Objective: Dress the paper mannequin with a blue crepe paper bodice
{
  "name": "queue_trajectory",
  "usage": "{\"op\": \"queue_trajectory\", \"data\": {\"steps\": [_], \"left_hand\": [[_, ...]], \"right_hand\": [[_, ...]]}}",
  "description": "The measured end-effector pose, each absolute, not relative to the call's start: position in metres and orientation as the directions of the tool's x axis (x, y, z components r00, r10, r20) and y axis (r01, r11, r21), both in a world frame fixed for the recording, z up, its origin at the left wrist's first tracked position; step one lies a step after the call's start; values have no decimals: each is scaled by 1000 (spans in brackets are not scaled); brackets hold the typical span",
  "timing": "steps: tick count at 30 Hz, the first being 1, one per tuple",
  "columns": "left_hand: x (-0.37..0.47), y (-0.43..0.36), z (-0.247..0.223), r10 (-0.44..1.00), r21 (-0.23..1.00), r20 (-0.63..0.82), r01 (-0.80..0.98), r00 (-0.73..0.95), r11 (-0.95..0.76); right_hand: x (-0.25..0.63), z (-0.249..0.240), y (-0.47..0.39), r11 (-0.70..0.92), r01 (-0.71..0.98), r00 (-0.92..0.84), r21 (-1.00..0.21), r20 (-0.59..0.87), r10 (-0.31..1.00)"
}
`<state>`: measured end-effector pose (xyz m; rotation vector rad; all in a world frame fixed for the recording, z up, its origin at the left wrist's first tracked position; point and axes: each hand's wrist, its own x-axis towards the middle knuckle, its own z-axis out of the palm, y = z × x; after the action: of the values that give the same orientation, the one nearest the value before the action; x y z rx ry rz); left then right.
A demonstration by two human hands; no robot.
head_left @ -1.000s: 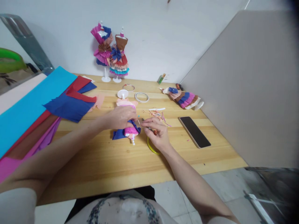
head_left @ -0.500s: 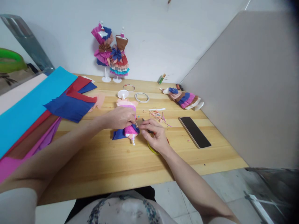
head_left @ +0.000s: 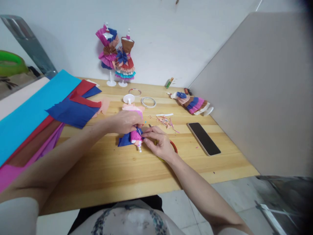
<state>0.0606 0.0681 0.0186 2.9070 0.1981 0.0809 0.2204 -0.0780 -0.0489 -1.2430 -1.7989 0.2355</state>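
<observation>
A small dress-form mannequin lies on the table, its white beaded neck (head_left: 140,148) toward me and its round white base (head_left: 128,98) away. Magenta crepe paper (head_left: 136,136) covers its bodice, and a piece of blue crepe paper (head_left: 125,140) wraps part of it and sticks out to the left. My left hand (head_left: 128,121) is closed, its fingertips pinching the blue paper at the waist; a thin pale strip shows below them. From the right, my right hand (head_left: 158,140) pinches the blue paper's edge at the bodice. Scissors with a red and yellow handle (head_left: 174,146) lie partly hidden beneath it.
Two dressed mannequins (head_left: 124,58) stand by the wall; another (head_left: 193,103) lies at the right. Beyond my hands are tape rolls (head_left: 148,102) and paper scraps (head_left: 166,121). A phone (head_left: 204,138) lies right, crepe sheets (head_left: 36,107) left, a glue stick (head_left: 169,83) at the back.
My right hand has moved slightly left, onto the blue paper at the bodice. The left fingers have shifted a little, and more of the scissors' red handle shows.
</observation>
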Motion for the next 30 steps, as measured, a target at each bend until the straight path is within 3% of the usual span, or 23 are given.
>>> {"op": "queue_trajectory", "data": {"steps": [6,15,19,24,30], "left_hand": [[61,71,10,71,196,103,49,992,-979],[60,72,15,133,135,137,115,982,-984],[61,69,9,71,-71,196,86,978,-994],[62,64,7,-112,-356,289,-2,951,-935],[61,61,10,-183,-429,349,-18,919,-903]], "right_hand": [[220,-49,-78,461,628,-61,-626,552,832],[221,-47,-78,476,544,-31,-691,550,834],[221,-46,-80,502,612,-99,-611,571,815],[219,-45,-81,516,653,-126,-555,592,796],[220,-44,-81,522,655,-130,-547,598,791]]}}
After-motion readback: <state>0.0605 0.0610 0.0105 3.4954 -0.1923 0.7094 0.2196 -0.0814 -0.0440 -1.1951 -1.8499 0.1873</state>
